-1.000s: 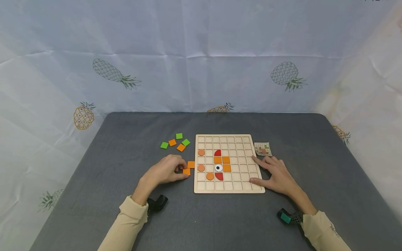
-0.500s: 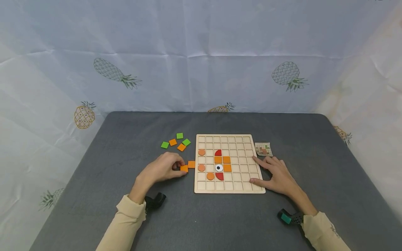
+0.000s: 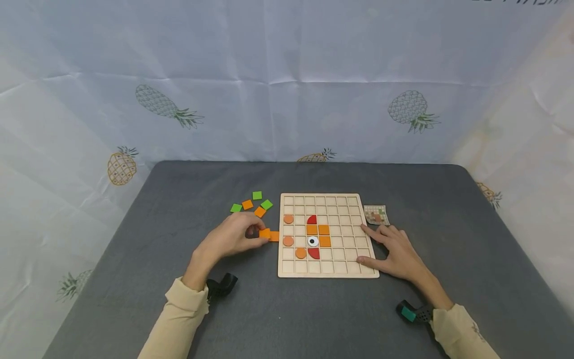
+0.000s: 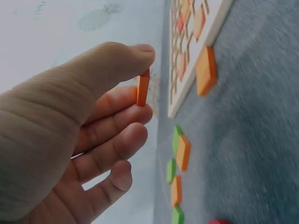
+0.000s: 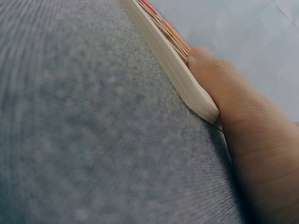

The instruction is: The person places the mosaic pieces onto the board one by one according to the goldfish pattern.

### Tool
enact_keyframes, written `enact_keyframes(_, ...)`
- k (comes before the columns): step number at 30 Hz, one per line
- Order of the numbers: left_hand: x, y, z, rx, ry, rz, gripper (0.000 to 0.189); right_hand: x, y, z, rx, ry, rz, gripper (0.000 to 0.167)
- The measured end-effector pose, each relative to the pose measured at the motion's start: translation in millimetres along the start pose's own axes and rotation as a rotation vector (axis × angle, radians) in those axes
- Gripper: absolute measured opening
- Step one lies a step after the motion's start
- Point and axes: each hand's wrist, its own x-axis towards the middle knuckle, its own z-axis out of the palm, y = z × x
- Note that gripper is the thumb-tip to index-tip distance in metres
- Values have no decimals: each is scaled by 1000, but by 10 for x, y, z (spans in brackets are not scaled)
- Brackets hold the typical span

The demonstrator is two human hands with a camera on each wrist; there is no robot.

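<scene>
My left hand (image 3: 233,235) pinches an orange square tile (image 4: 143,88) between thumb and fingers, and the left wrist view shows it raised off the table. A second orange tile (image 4: 206,72) lies against the left edge of the wooden grid board (image 3: 345,199). On the board sit several orange squares (image 3: 324,242), orange discs (image 3: 301,253), two red quarter-round pieces (image 3: 313,253) and a white eye disc (image 3: 312,241). My right hand (image 3: 393,251) rests on the board's right side, its thumb (image 5: 210,70) on the frame near the front corner.
Green tiles (image 3: 257,195) and orange tiles (image 3: 247,204) lie scattered beyond my left hand. A small printed card (image 3: 376,215) lies beside the board's right edge. The dark grey table (image 3: 287,319) ends at a pineapple-print cloth (image 3: 291,114) behind.
My left hand has lifted the orange tile off the table, first drawing it left from beside the second tile, then raising it. The right hand stays on the board.
</scene>
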Motion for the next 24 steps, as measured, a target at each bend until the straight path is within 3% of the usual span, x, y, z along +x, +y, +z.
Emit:
enact_keyframes(10, 245, 283, 17, -45, -2, 66, 25, -2, -1, 11, 19, -6, 21, 85)
enact_keyframes(18, 442, 562, 40, -58, -22, 162, 20, 0, -4, 7, 24, -7, 25, 83)
enact_keyframes(24, 527, 739, 98, -86, -14, 205, 22, -7, -2, 16, 30, 14, 5, 81)
